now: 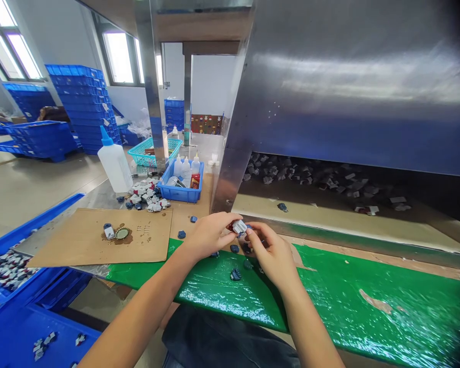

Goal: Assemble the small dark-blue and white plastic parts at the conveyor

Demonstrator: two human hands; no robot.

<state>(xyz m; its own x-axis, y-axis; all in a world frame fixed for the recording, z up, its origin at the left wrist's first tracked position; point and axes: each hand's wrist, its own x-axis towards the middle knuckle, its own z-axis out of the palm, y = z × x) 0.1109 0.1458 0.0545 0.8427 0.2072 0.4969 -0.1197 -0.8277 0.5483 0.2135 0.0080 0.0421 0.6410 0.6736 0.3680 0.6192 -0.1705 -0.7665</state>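
Forearms lead in from below; I see the left hand and right hand pinching a white piece between them, presumably for steadiness

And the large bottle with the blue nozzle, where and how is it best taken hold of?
I would take the bottle around its broad body, below the tapering blue nozzle, probably coming from the left: the pile of small pieces crowds its right side at the base.
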